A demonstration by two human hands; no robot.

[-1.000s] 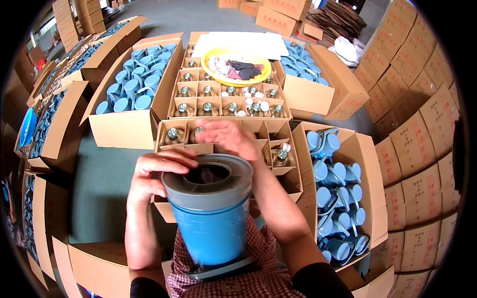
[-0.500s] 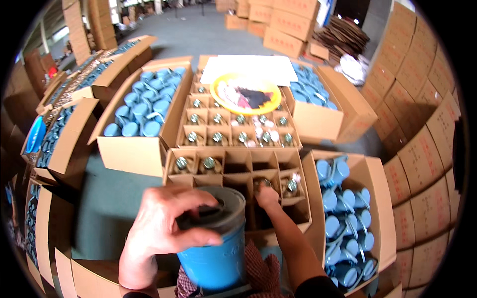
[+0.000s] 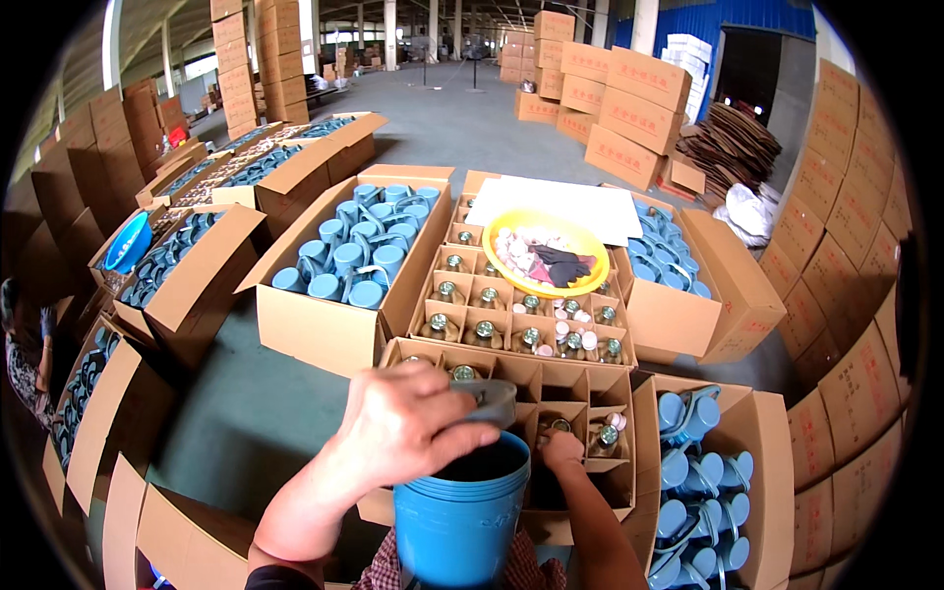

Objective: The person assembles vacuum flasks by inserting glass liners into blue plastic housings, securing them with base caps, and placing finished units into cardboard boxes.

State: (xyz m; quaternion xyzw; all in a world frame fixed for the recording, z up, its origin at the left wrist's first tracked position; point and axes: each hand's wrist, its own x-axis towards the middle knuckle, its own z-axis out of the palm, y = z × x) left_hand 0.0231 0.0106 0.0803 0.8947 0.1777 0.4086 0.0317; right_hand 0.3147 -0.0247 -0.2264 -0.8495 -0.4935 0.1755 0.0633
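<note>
My left hand (image 3: 393, 428) grips a dark grey round lid (image 3: 492, 401), tilted just above the uncovered mouth of a blue plastic container (image 3: 457, 516). The container stands upright close to me, its inside dark. To its right, my right hand (image 3: 562, 452) reaches into a cell of a divided carton (image 3: 511, 369), its fingers closed round the neck of a glass bottle (image 3: 560, 426). That bottle's body is hidden by the cell and my hand. Another glass bottle (image 3: 607, 436) stands in the cell to its right, small white pieces beside its neck.
A second divided carton (image 3: 452, 339) holds several glass bottles; a yellow basin (image 3: 501, 265) and white board (image 3: 551, 205) rest on it. Open boxes of blue handled containers (image 3: 349, 258) (image 3: 703, 470) flank it. Stacked cartons (image 3: 836, 177) rise at right. Another person (image 3: 29, 369) shows at far left.
My left hand has lifted the lid off the blue container's mouth and tilted it. My right hand stays at the same bottle in its cell. The view has tipped up, showing more of the hall.
</note>
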